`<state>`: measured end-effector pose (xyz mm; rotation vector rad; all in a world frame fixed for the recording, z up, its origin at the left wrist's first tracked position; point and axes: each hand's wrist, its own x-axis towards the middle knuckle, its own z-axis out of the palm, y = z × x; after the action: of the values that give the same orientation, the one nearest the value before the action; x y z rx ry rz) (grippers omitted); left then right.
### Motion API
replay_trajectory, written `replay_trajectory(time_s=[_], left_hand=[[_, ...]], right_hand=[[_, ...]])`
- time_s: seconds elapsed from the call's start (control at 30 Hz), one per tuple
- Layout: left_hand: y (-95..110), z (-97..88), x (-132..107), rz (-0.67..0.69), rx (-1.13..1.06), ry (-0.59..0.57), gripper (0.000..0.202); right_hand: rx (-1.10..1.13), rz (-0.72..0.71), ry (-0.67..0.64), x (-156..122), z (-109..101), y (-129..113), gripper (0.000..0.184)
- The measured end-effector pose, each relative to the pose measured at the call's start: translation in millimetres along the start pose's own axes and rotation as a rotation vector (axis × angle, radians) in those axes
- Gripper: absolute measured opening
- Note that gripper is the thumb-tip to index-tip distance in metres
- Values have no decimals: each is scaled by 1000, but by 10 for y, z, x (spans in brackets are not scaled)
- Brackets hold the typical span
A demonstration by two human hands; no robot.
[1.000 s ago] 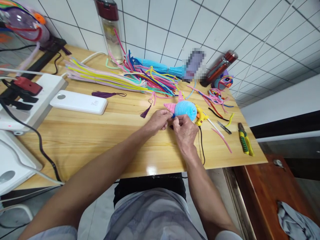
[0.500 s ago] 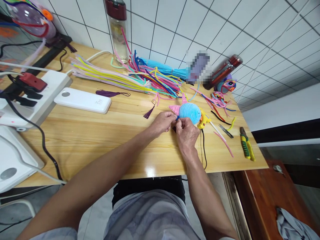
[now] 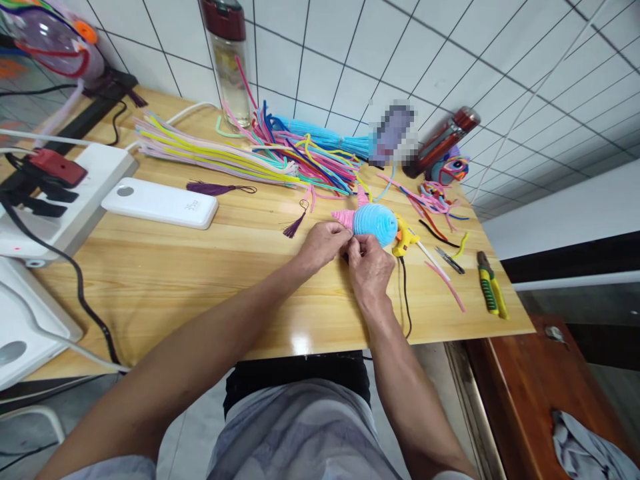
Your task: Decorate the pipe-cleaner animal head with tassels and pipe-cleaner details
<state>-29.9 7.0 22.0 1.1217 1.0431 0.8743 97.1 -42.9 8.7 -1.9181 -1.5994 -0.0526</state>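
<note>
Blue-pink fish (image 3: 369,221), left hand (image 3: 323,244) (pinching), right hand (image 3: 369,267)

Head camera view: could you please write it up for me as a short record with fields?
Left hand: pinches the lower edge of the blue and pink coiled pipe-cleaner figure
Right hand: pinches the same edge, fingertips meeting the left hand's
Beside the figure: yellow plastic glue gun, to its right
Behind: loose pile of coloured pipe cleaners
Left: white flat power bank
Right edge: green-handled pliers
Surface: pale wooden table
</note>
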Motion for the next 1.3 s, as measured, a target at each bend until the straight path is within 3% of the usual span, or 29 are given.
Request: replay_trajectory(time_s=[0.27, 0.57, 0.9, 1.1, 1.3], left_hand=[[-80, 40, 46, 96, 85, 74, 24], [9, 35, 20, 26, 47, 29, 29], [-15, 47, 16, 26, 42, 31, 22], [-32, 78, 20, 96, 74, 101, 25], [-25, 54, 40, 35, 67, 67, 29]], right_hand=[[68, 57, 19, -55, -37, -15, 17], [58, 43, 29, -58, -45, 31, 17], [68, 55, 20, -55, -52, 30, 15], [66, 55, 21, -61, -65, 19, 16], [67, 72, 24, -64, -96, 8, 18]])
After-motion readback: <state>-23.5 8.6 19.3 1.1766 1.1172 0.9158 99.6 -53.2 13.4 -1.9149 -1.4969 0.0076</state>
